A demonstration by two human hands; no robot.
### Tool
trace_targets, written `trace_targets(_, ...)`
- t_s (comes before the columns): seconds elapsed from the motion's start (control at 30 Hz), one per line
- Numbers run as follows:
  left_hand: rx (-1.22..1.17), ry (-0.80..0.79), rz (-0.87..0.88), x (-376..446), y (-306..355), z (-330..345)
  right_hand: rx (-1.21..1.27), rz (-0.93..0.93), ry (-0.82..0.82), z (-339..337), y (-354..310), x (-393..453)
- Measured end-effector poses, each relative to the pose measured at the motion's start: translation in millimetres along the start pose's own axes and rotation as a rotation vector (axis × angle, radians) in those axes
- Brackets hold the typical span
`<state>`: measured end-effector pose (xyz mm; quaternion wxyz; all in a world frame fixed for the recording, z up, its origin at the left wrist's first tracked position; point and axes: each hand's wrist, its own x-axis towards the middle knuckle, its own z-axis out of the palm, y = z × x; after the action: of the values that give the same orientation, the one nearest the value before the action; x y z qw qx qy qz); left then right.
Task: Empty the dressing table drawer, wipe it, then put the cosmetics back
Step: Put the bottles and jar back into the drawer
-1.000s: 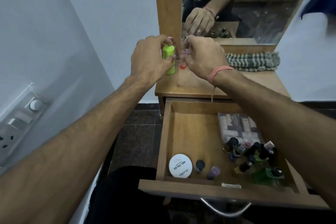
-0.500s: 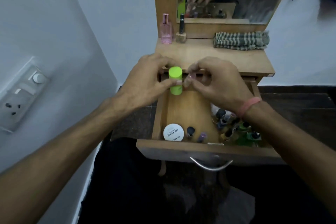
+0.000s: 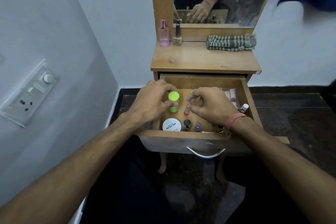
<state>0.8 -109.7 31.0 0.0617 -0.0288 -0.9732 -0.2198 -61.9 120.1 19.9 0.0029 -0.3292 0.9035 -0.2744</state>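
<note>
Both arms reach forward over the open drawer [image 3: 245,96]. Left hand [image 3: 154,102] wraps the upright green bottle [image 3: 173,104], fingers closed round it; right hand [image 3: 212,104] pinches a small red-bottomed vial [image 3: 187,111] just beside.

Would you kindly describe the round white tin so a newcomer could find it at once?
Look into the open drawer of the dressing table. At its front left corner, just behind the front panel, lies the white tin. It alone is flat, round and white, with black lettering; its neighbours are small upright bottles.
</note>
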Motion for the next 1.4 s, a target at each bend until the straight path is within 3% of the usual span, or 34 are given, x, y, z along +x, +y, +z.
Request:
trace_targets(0.4,0.051,-0.031,-0.071,-0.5,0.3,0.4,-0.014,0.015,-0.080,8.3,-0.3,11.5)
trace_targets(0.53,0.039,0.017,-0.046,-0.1,-6.3,5.2,-0.021,-0.006,-0.076,6.3,1.0,10.6)
trace_targets(0.63,-0.002,0.021,-0.033,3.5,-13.7,2.7,0.018,-0.038,-0.166,-2.1,0.3,13.2)
trace_targets(0.73,-0.065,0.142,-0.044,19.2,-15.6,-12.3,0.037,-0.037,-0.234,-15.1,0.5,22.4)
trace_targets(1.0,-0.306,0.493,-0.151,124.3,-21.5,-50.2,0.237,0.031,0.263,-24.3,3.5,110.8)
trace_targets(1.17,-0.391,0.518,-0.277,173.9,-29.1,-25.2,0.443,0.226,0.396,-9.7,15.4,170.0)
trace_targets(1.4,-0.415,0.602,-0.461,205.2,-46.8,-0.2,0.376,0.405,0.464,-5.9,26.4,218.7)
